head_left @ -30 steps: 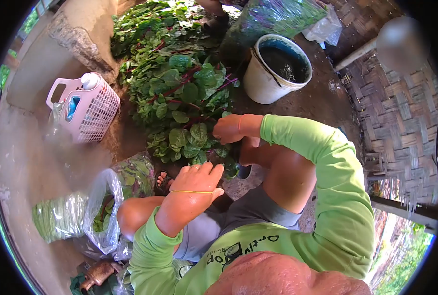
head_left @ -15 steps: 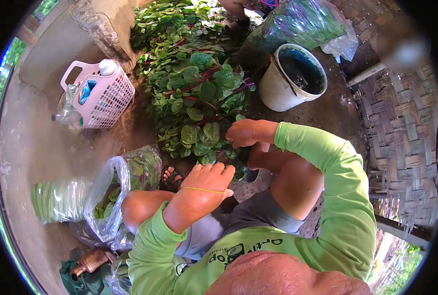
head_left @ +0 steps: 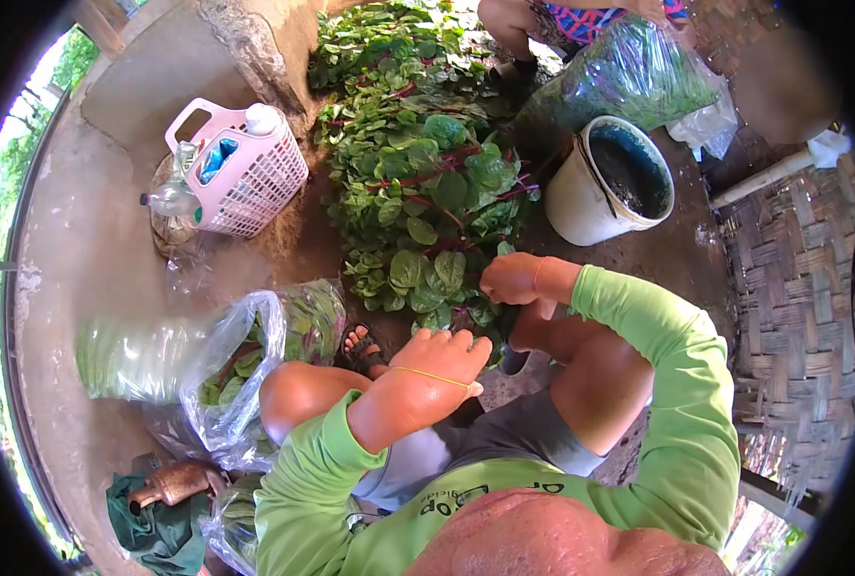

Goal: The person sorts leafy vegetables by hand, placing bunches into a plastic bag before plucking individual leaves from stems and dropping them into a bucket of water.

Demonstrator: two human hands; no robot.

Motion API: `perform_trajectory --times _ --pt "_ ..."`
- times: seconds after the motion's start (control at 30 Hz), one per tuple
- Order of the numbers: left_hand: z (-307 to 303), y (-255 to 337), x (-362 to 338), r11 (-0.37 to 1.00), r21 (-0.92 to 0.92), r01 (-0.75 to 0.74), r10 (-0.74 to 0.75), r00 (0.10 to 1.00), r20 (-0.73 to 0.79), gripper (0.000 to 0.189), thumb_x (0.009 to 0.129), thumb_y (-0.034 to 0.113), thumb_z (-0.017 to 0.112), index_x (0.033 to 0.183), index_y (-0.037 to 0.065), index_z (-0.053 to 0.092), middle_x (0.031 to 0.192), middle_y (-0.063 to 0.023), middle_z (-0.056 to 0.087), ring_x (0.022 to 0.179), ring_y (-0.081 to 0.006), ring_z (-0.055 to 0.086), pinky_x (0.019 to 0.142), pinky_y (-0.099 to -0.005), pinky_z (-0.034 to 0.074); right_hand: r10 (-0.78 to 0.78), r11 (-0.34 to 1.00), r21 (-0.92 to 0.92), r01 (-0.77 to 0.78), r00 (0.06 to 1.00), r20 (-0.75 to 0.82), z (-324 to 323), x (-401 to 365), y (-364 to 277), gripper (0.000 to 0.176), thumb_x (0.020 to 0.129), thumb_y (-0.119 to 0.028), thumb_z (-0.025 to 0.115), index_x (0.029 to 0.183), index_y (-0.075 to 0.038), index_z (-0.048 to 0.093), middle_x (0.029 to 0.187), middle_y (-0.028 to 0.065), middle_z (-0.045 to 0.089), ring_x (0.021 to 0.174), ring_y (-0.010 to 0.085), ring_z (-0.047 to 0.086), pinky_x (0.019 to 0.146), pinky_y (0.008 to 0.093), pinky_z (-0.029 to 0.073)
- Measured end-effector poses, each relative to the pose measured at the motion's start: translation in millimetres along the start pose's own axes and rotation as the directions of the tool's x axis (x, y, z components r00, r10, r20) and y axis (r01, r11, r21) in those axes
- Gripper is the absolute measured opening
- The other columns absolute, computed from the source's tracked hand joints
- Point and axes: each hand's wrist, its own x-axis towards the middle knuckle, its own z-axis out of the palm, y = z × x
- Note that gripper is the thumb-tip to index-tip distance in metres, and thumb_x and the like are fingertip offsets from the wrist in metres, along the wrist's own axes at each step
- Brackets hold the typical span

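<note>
A long heap of green leaves with reddish-purple stems [head_left: 418, 182] lies on the ground in front of my knees. At the heap's near edge is my left hand [head_left: 429, 370], back up, a yellow band round the wrist, its fingers curled over leaves; what they grip is hidden. My right hand [head_left: 512, 278], with an orange band at the wrist, is closed at the right edge of the heap, and a small leaf shows just above its fingers. I cannot make out what it holds.
A pink basket [head_left: 255, 182] with bottles stands at the left, a white bucket [head_left: 581, 202] at the right. Plastic bags of leaves [head_left: 308, 322] lie by my left knee. Beyond the bucket are a large filled bag [head_left: 639, 77] and another person [head_left: 509, 24]. A woven wall [head_left: 792, 298] rises at the right.
The whole view has shifted, so the heap, basket and bucket sit farther right and lower. More of the other person shows. Both hands keep nearly the same place at the heap.
</note>
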Motion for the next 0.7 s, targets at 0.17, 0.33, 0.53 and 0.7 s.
perform_trajectory --times 0.17,0.33,0.53,0.7 --pt "0.9 -0.6 0.4 1.000 0.005 0.010 -0.010 1.000 0.013 0.051 0.078 0.028 0.076 0.118 0.006 0.054 0.099 -0.0101 0.060 0.095 -0.0297 0.062 0.080 -0.0420 0.046 -0.005 1.000 0.008 0.005 1.000 -0.013 -0.3 -0.3 -0.4 0.017 0.083 -0.022 0.068 0.092 -0.008 0.072 0.088 0.0166 0.071 0.090 0.0372 0.067 0.076 0.0466 0.052" --pt "3.6 -0.9 0.4 1.000 0.007 -0.001 0.001 1.000 0.002 0.051 0.078 0.028 0.076 0.118 0.006 0.053 0.099 -0.0107 0.061 0.095 -0.0300 0.062 0.079 -0.0422 0.047 0.019 1.000 0.018 -0.018 1.000 -0.020 -0.5 -2.4 -1.8 0.017 0.083 -0.022 0.067 0.092 -0.008 0.072 0.089 0.0163 0.071 0.090 0.0370 0.067 0.076 0.0467 0.052" --pt "6.1 -1.8 1.6 1.000 0.019 -0.004 0.004 1.000 0.012 0.051 0.078 0.029 0.075 0.118 0.005 0.053 0.098 -0.0114 0.061 0.095 -0.0309 0.062 0.079 -0.0427 0.047 0.020 0.999 0.046 -0.019 1.000 -0.021 -5.6 -8.0 -5.0 0.018 0.083 -0.022 0.067 0.094 -0.008 0.071 0.090 0.0163 0.070 0.092 0.0364 0.067 0.077 0.0462 0.052" --pt "6.6 -1.3 2.6 1.000 0.009 -0.008 0.007 1.000 0.021 0.048 0.079 0.028 0.074 0.116 0.006 0.053 0.098 -0.0118 0.061 0.094 -0.0316 0.062 0.078 -0.0430 0.047 0.023 0.999 0.026 -0.023 0.999 -0.022 -1.8 -5.5 -1.5 0.018 0.082 -0.021 0.067 0.094 -0.008 0.071 0.090 0.0161 0.071 0.092 0.0363 0.067 0.077 0.0460 0.053"
